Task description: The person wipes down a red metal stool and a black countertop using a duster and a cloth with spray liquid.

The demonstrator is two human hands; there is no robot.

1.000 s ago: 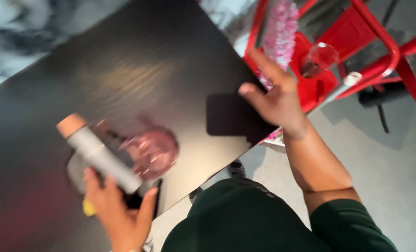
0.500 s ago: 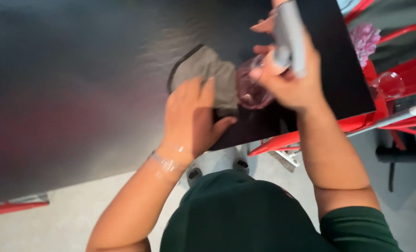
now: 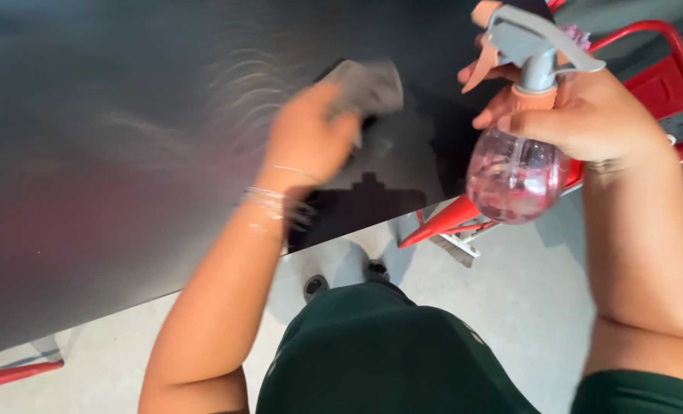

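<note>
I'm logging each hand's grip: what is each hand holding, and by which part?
The right hand holds a pink spray bottle by its neck, below the trigger. The left hand presses a grey cloth onto the black table.

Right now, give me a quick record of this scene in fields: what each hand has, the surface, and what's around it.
left hand: pressing a grey cloth on the tabletop, blurred
right hand: gripping the neck of a spray bottle, held above the table edge
spray bottle: clear round body with pinkish liquid, grey trigger head, orange collar
surface: dark table, faint streaks near the cloth
wrist: thin bracelets on the left arm
surroundings: red metal frame to the right, pale floor below
</note>
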